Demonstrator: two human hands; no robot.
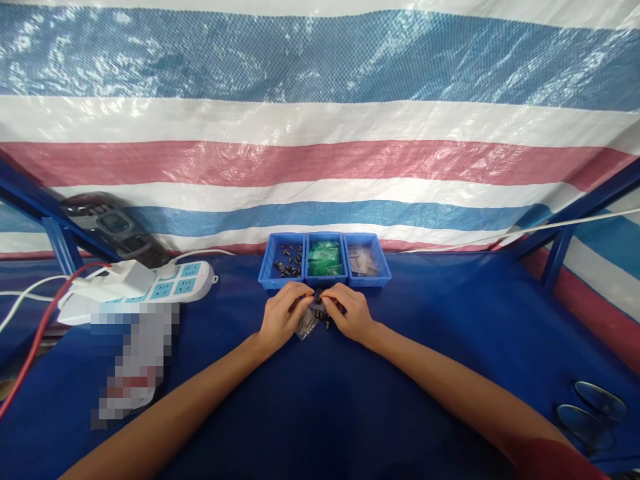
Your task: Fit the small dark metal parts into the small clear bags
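Note:
My left hand [286, 311] and my right hand [351, 311] meet fingertip to fingertip over the blue tabletop, just in front of three small bins. Thumb and fingers of the left are closed in a pinch at a small clear plastic bag [307, 324], part of which hangs out below them. The right hand pinches too, close beside the left; what lies in its fingertips is small, dark and partly hidden. A few dark screws [327, 325] show between and below the fingers; whether they lie in the bag or on the table I cannot tell.
Dark screws fill part of the left bin [265, 268], green packets the middle bin [327, 280], clear packets the right bin [386, 272]. Leftward are a power strip [200, 288] with cables and a blurred-out package [143, 357]. Glasses [585, 423] rest at right.

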